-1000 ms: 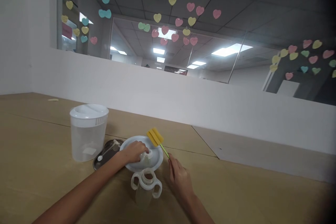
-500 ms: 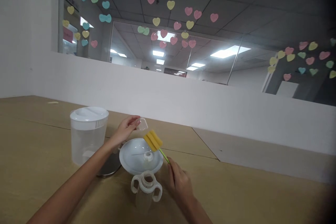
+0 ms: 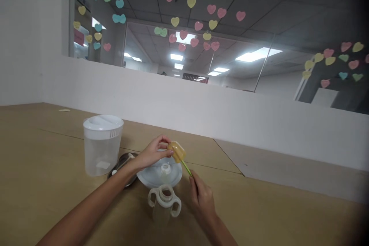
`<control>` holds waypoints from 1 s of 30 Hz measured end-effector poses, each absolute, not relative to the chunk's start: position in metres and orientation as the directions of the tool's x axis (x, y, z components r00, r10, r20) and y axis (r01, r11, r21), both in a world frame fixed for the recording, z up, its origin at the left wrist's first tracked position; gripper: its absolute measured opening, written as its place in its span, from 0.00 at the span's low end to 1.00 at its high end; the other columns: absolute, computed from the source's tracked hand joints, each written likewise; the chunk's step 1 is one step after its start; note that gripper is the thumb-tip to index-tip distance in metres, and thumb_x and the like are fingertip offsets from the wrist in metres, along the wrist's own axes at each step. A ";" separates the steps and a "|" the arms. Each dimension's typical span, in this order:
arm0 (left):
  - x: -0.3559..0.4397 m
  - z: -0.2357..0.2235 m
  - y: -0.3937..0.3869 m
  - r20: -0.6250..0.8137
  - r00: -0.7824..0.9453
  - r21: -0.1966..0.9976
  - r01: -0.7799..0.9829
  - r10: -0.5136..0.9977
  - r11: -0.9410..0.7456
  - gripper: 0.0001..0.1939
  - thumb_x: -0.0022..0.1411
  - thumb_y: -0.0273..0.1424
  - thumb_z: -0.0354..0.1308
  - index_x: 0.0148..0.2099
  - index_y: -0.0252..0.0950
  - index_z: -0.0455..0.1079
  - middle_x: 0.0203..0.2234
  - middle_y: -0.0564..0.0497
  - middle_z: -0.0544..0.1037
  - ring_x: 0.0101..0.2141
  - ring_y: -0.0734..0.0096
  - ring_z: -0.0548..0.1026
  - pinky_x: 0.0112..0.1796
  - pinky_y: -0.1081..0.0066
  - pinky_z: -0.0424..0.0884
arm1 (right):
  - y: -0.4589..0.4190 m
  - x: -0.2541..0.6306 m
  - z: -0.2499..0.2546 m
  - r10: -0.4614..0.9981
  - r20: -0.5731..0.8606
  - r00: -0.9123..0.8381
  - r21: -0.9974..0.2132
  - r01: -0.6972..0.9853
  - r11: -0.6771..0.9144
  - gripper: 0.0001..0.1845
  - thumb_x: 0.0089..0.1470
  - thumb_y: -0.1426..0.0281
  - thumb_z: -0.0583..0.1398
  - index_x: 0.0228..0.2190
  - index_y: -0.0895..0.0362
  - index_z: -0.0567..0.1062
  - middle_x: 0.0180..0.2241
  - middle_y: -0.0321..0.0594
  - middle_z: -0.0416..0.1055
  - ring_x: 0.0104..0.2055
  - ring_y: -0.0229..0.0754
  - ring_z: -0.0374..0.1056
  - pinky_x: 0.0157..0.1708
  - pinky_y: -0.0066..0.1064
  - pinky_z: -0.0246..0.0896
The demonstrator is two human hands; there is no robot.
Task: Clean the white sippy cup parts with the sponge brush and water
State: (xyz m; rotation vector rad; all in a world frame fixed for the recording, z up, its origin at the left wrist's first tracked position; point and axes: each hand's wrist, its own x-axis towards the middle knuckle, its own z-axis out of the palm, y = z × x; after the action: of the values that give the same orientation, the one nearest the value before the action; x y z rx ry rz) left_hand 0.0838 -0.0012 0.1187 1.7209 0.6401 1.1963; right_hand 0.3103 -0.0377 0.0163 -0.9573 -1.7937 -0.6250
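Note:
Between the fingertips of my left hand (image 3: pixel 155 152) is a clear plastic cap (image 3: pixel 173 145), held above the white bowl (image 3: pixel 176 178). My right hand (image 3: pixel 202 196) grips the green handle of a sponge brush (image 3: pixel 186 167). The brush's yellow sponge head sits inside the cap and shows through its wall. A small white ring-shaped part (image 3: pixel 165 168) lies in the bowl. Directly in front of the bowl stands an open, translucent baby bottle (image 3: pixel 162 209) with two side handles, upright and touched by neither hand.
A clear pitcher (image 3: pixel 101 153) with a white lid stands at the left. Beside it, partly under my left forearm, is a dark round metal tray (image 3: pixel 131 181) with small pale items on it. A white wall (image 3: pixel 173 96) with a window above closes off the table's back.
My left hand has moved right and slightly down with the cap, which now covers the sponge head. Earlier the cap and sponge were apart. The view has shifted slightly.

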 end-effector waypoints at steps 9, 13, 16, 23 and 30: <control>0.072 0.120 -0.002 0.378 0.347 0.644 0.568 0.858 -0.513 0.24 0.58 0.50 0.50 0.32 0.32 0.70 0.19 0.54 0.71 0.17 0.77 0.66 0.22 0.75 0.60 | -0.034 0.324 0.014 0.233 0.802 -0.551 0.413 0.792 0.450 0.23 0.59 0.76 0.49 0.56 0.59 0.65 0.18 0.33 0.64 0.20 0.31 0.62 0.23 0.24 0.55; 0.051 0.134 0.001 0.399 0.486 0.633 0.468 0.778 -0.617 0.23 0.54 0.45 0.58 0.46 0.33 0.70 0.34 0.49 0.76 0.26 0.73 0.73 0.27 0.75 0.66 | -0.033 0.321 0.016 0.227 0.815 -0.533 0.396 0.799 0.452 0.22 0.60 0.75 0.50 0.56 0.60 0.65 0.19 0.33 0.65 0.20 0.32 0.61 0.24 0.25 0.55; 0.021 0.146 0.006 0.505 0.400 0.587 0.491 0.765 -0.644 0.23 0.55 0.39 0.59 0.53 0.37 0.68 0.44 0.47 0.74 0.40 0.67 0.73 0.40 0.72 0.69 | -0.032 0.320 0.017 0.212 0.858 -0.468 0.339 0.826 0.450 0.19 0.61 0.74 0.51 0.52 0.61 0.69 0.21 0.35 0.69 0.20 0.32 0.63 0.24 0.24 0.55; -0.021 0.127 0.033 0.285 0.257 0.181 0.932 0.923 -0.315 0.26 0.50 0.23 0.59 0.54 0.35 0.67 0.49 0.43 0.72 0.49 0.60 0.69 0.49 0.67 0.64 | -0.024 0.324 0.007 0.264 0.887 -0.380 0.245 0.870 0.428 0.17 0.62 0.72 0.49 0.46 0.62 0.73 0.27 0.42 0.75 0.23 0.33 0.68 0.22 0.22 0.58; 0.000 0.092 0.059 0.079 0.234 0.107 0.964 0.969 -0.241 0.26 0.39 0.20 0.64 0.45 0.37 0.73 0.43 0.43 0.77 0.43 0.56 0.74 0.39 0.69 0.68 | -0.023 0.326 0.003 0.322 0.861 -0.394 0.243 0.874 0.421 0.17 0.62 0.72 0.48 0.46 0.62 0.73 0.28 0.42 0.75 0.23 0.33 0.69 0.22 0.23 0.59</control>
State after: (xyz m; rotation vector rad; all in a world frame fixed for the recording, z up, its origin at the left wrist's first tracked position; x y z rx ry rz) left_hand 0.0002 0.0593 0.0923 2.4392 1.9122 0.1993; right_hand 0.3265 -0.0226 0.0028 -1.0146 -1.9196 -0.9261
